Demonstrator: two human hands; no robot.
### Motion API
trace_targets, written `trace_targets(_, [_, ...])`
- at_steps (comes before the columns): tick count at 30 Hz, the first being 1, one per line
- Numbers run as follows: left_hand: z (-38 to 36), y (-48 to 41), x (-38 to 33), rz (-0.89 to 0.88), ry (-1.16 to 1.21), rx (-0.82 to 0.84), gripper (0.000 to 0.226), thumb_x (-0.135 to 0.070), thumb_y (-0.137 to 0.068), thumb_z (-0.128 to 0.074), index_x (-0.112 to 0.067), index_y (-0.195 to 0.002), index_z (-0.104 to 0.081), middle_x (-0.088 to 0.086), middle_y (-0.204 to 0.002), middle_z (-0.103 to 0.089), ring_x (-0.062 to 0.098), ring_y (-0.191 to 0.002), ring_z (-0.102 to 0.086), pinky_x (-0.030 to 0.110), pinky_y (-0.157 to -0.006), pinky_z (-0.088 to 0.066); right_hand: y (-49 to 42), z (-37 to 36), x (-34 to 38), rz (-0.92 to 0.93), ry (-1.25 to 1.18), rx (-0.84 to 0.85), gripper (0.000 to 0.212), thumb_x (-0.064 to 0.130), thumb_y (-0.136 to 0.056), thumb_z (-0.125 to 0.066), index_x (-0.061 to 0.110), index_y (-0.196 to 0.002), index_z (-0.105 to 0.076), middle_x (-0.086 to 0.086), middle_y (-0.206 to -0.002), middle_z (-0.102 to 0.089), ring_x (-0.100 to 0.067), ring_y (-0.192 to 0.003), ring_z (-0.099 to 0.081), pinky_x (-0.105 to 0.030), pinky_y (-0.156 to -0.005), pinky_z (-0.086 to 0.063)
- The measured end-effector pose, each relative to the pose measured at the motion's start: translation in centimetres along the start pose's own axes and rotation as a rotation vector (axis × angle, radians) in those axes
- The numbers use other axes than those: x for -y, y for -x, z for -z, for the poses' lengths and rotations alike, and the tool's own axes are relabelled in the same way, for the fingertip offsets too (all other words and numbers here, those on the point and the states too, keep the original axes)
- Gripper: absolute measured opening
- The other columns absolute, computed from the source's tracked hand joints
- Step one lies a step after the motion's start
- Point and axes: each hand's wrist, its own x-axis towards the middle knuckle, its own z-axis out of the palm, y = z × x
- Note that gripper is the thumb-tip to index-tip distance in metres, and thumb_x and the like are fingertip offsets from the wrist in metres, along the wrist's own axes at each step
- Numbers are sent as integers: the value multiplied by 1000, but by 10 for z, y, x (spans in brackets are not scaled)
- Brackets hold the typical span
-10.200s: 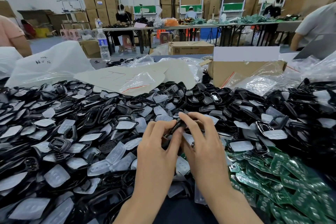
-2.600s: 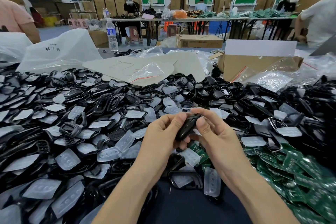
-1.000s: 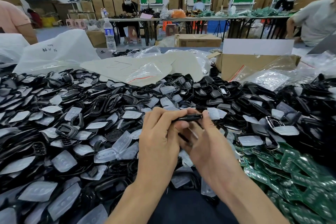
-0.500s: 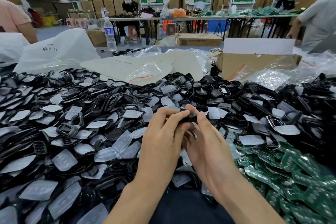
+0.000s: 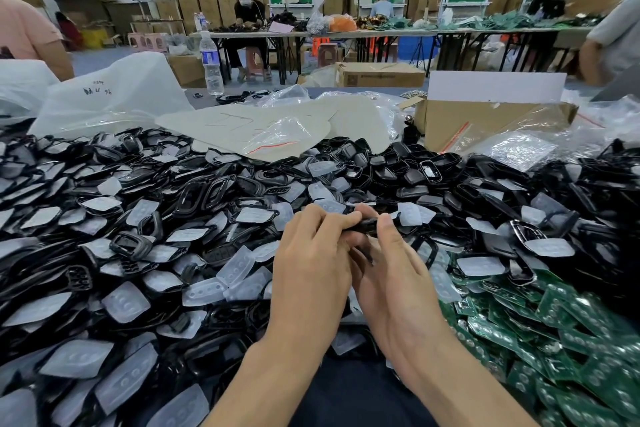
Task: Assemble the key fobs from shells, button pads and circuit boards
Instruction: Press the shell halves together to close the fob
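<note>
A black key fob [image 5: 363,226] is held edge-on between both hands above the heap, at the frame's middle. My left hand [image 5: 313,263] pinches its left end with thumb and fingers. My right hand [image 5: 391,274] pinches its right end, thumb on the near edge; most of the fob is hidden by fingers. Black shells [image 5: 197,194] and translucent white button pads [image 5: 235,265] cover the table left and centre. Green circuit boards [image 5: 561,329] are piled at the lower right.
An open cardboard box [image 5: 485,121] and clear plastic bags [image 5: 516,149] stand behind the heap at right. A white bag [image 5: 107,94] and a water bottle [image 5: 211,62] are at back left. A dark bare table patch [image 5: 353,388] lies between my forearms. Other people sit at far tables.
Over the last second both hands have closed in on the fob, which has turned edge-on and sunk slightly toward the heap. Earlier I held it upright showing its black face.
</note>
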Motion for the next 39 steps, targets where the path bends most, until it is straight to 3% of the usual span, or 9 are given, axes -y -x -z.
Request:
trace_targets(12, [-4,-1,-2,-23,-18,-23,22,2,-88,-58,-6,-103,-73,1,-87,-56,23,-79,-62,41,-68,-56,0,2,2,-1,-8,-15,50,40,-85,-61,8,-123,-68,-11,-94,-73,-19,-89,-71,-27,-82,-60])
trace_targets(18, [-6,-1,0,11,18,-1,23,-9,-91,-60,-12,-108,-74,-5,-90,-56,17,-83,-59,35,-71,-54,-3,4,5,2,7,-15,47,38,-87,-60,8,-122,-69,-14,-96,-73,-22,-90,-72,-27,-77,-59])
trace_targets(20, [-6,-2,0,42,60,35,21,-13,-93,-62,-16,-110,-74,-7,-93,-57,10,-88,-59,27,-75,-52,-4,5,6,18,40,-7,44,38,-86,-60,10,-118,-71,-14,-99,-74,-22,-92,-73,-28,-78,-60])
trace_targets(24, [-2,-7,2,162,217,74,27,-9,-95,-64,-32,-109,-69,-15,-97,-61,3,-95,-61,9,-78,-44,-4,7,7,174,348,60,33,43,-91,-59,27,-118,-71,-3,-119,-74,-19,-114,-69,-29,-98,-55])
trace_targets(27, [0,-8,0,230,282,103,46,-16,-96,-65,-59,-110,-57,-24,-104,-66,-2,-97,-65,6,-81,-45,-4,13,8,345,665,24,23,37,-98,-54,41,-115,-70,8,-117,-73,-12,-112,-68,-32,-99,-55])
trace_targets(29, [0,-7,-2,232,282,89,52,-18,-95,-68,-65,-109,-51,-31,-107,-65,-7,-99,-65,4,-80,-45,-5,17,8,377,730,-29,23,36,-100,-55,42,-115,-71,9,-118,-73,-10,-112,-68,-37,-99,-54])
trace_targets(34, [0,-4,-3,5,154,23,30,-13,-97,-63,-37,-115,-57,-22,-109,-59,0,-99,-62,10,-79,-48,-3,17,12,429,837,-42,24,42,-98,-56,45,-117,-71,17,-119,-71,-3,-113,-66,-23,-94,-53])
trace_targets(37, [0,-5,-1,3,194,-7,31,-6,-95,-65,-30,-114,-61,-20,-107,-60,2,-100,-63,10,-81,-48,-2,15,15,435,797,-8,27,40,-94,-59,48,-116,-71,23,-119,-70,2,-114,-64,-12,-90,-50])
trace_targets(39, [0,-4,1,6,225,-27,27,-5,-95,-65,-27,-111,-63,-17,-106,-62,5,-100,-64,11,-80,-49,0,13,15,415,735,16,25,42,-92,-61,51,-113,-72,20,-118,-72,-1,-114,-66,-14,-91,-51])
